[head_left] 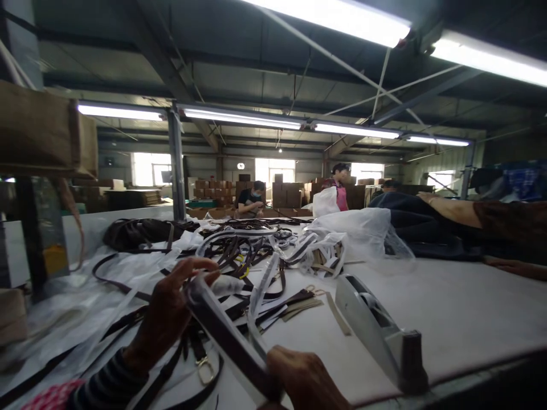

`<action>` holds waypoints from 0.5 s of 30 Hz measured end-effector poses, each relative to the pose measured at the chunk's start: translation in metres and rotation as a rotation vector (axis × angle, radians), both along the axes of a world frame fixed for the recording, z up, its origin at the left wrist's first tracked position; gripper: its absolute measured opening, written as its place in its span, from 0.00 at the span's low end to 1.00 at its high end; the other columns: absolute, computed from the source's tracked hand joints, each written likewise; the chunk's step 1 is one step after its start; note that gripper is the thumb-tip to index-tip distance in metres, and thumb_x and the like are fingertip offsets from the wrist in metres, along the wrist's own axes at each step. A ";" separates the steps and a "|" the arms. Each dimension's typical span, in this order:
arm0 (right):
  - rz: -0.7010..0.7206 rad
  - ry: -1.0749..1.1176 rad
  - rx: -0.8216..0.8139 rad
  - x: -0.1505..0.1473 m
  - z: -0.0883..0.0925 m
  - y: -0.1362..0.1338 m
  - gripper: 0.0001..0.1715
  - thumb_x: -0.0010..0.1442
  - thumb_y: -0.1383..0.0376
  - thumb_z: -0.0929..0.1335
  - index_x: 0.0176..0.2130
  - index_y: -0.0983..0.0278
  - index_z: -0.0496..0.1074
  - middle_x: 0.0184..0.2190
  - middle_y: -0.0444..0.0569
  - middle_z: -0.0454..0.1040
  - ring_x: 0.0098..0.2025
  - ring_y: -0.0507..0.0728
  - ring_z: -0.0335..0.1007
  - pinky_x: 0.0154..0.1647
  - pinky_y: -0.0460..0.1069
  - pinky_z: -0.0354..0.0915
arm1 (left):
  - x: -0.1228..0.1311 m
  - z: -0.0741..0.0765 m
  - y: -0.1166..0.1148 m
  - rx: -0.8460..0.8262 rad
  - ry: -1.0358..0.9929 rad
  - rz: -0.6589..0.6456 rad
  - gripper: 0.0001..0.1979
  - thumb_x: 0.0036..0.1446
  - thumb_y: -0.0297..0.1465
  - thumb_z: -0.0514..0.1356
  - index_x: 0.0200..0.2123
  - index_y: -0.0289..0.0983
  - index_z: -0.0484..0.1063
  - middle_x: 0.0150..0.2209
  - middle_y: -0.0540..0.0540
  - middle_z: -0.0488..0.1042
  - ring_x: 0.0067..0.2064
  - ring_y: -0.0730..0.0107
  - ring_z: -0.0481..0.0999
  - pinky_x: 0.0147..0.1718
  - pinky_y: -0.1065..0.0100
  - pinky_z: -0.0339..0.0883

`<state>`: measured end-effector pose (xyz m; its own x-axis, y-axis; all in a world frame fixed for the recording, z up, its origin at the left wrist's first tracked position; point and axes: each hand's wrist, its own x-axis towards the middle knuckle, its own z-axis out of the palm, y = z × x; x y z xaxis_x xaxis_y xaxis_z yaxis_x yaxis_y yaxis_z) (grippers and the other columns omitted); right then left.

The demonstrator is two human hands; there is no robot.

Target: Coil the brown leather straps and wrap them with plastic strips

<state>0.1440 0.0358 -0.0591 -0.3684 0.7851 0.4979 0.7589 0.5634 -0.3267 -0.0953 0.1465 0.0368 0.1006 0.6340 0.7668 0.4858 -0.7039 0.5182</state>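
A dark strap (pixel 231 330) partly covered in clear plastic wrap slants down between my two hands. My left hand (pixel 168 302) pinches its upper end, with the index finger stretched over the top. Around the lower end, close to the table's front, my right hand (pixel 303 373) is closed. Some fingers of that hand are hidden. Below the held strap lies another dark strap with a metal clasp (pixel 205 370). A bundle of dark and olive strap pieces (pixel 294 307) rests beyond my hands. To the right of my right hand stands a grey tape dispenser (pixel 380 330).
Tangled straps (pixel 239 245) and clear plastic (pixel 359 228) cover the table's far side, with more plastic sheets (pixel 106 285) at left. Another person's arm (pixel 453 212) lies over dark fabric (pixel 405 219) at right. People and stacked cartons (pixel 286 193) are in the background.
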 end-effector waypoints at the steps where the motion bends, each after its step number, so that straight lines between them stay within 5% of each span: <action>1: -0.036 0.011 0.048 0.003 0.005 -0.006 0.24 0.59 0.49 0.74 0.30 0.59 0.61 0.25 0.40 0.68 0.25 0.52 0.61 0.25 0.48 0.48 | -0.003 0.008 0.005 0.046 0.004 0.036 0.17 0.60 0.47 0.63 0.45 0.41 0.76 0.46 0.45 0.80 0.45 0.54 0.81 0.48 0.57 0.75; 4: -0.126 0.099 0.159 0.019 0.033 -0.028 0.19 0.66 0.55 0.70 0.29 0.59 0.61 0.25 0.42 0.70 0.26 0.54 0.65 0.27 0.49 0.53 | -0.004 0.026 0.028 0.163 0.068 0.120 0.17 0.60 0.43 0.59 0.44 0.37 0.76 0.47 0.39 0.78 0.50 0.49 0.77 0.51 0.53 0.72; 9: -0.372 0.313 0.297 0.074 0.104 -0.048 0.20 0.67 0.50 0.68 0.29 0.58 0.64 0.21 0.40 0.67 0.23 0.54 0.63 0.24 0.48 0.57 | 0.012 0.047 0.059 0.169 0.227 0.125 0.12 0.55 0.31 0.54 0.37 0.37 0.76 0.39 0.41 0.79 0.45 0.52 0.77 0.45 0.59 0.69; 15: -0.609 0.207 0.703 0.133 0.196 -0.037 0.08 0.59 0.59 0.69 0.31 0.59 0.70 0.26 0.45 0.73 0.28 0.58 0.68 0.32 0.51 0.60 | 0.031 0.100 0.055 0.220 0.307 0.128 0.06 0.54 0.34 0.58 0.28 0.39 0.71 0.25 0.48 0.73 0.33 0.59 0.75 0.35 0.66 0.61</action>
